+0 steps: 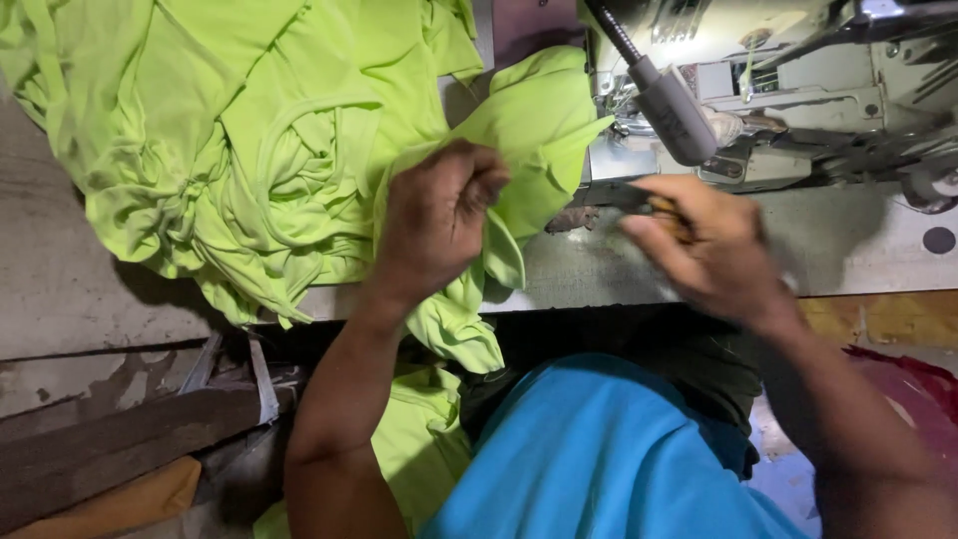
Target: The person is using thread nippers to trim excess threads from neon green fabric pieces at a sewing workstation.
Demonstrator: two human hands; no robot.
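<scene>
My left hand (439, 215) is closed on a fold of bright lime-green fabric (269, 140) that lies heaped over the left part of the sewing table (60, 289). A strip of that cloth hangs off the table edge into my lap. My right hand (704, 245) is blurred and grips a small tool with a yellowish handle (671, 212), its dark tip pointing left toward the cloth, just in front of the sewing machine (798, 90).
A grey flexible-neck lamp head (674, 110) juts down over the machine's needle area. A worn wooden ledge (120, 449) lies at lower left. My blue shirt (599, 459) fills the bottom centre, with reddish cloth (908, 389) at the right.
</scene>
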